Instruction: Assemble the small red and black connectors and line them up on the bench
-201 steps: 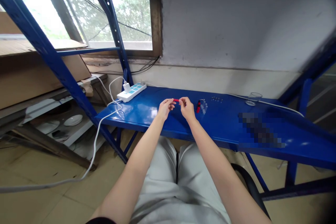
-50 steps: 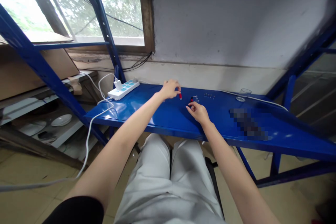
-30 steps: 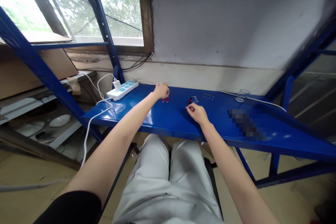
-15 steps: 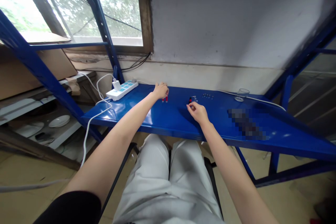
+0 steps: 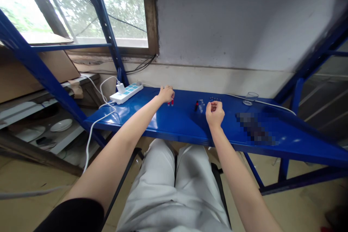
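Observation:
My left hand [image 5: 166, 94] rests on the blue metal bench [image 5: 182, 125], fingers down, right beside two small upright red pieces [image 5: 170, 103]. A red-and-black piece [image 5: 196, 106] lies further right, next to a cluster of small clear parts [image 5: 201, 107]. My right hand [image 5: 214, 113] hovers low with its fingers curled, just below a row of tiny dark parts [image 5: 215, 99]. Its curled fingers hide whether anything small lies inside.
A white power strip [image 5: 126, 93] with a plug and cable stands at the bench's left end. A clear glass [image 5: 250, 98] sits at the back right beside a white cable [image 5: 274, 106]. A pixelated patch [image 5: 254, 127] covers part of the bench's right side.
My right hand has moved right, away from the clear parts, to below the row of tiny parts, and its fingers have curled. My left hand stays beside the red pieces.

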The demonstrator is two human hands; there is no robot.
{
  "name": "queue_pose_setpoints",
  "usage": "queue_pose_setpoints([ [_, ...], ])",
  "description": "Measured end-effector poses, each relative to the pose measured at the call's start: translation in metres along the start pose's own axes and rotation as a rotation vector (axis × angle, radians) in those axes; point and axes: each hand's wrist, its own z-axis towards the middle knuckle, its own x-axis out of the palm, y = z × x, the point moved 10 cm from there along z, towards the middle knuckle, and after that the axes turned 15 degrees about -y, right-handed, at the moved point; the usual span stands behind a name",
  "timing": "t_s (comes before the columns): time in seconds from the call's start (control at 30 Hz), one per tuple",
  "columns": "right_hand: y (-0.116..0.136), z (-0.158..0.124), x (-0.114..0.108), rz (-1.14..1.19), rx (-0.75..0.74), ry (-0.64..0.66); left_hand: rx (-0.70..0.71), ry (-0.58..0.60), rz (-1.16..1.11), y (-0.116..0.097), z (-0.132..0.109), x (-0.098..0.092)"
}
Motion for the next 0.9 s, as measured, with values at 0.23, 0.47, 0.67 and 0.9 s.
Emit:
queue_pose_setpoints([
  [0.23, -0.030, -0.005, 0.023, -0.281, 0.134, 0.263, 0.003, 0.011, 0.001, 0.002, 0.000, 0.001],
  [0.47, -0.040, -0.021, 0.042, -0.453, 0.051, 0.448, 0.048, -0.242, -0.130, -0.017, -0.006, -0.026],
  [0.67, -0.040, -0.023, 0.050, -0.477, -0.025, 0.461, 0.210, -0.254, -0.251, -0.086, -0.038, -0.015],
  [0.9, -0.038, -0.024, 0.056, -0.499, -0.032, 0.517, 0.088, -0.200, -0.223, -0.116, -0.048, 0.034],
])
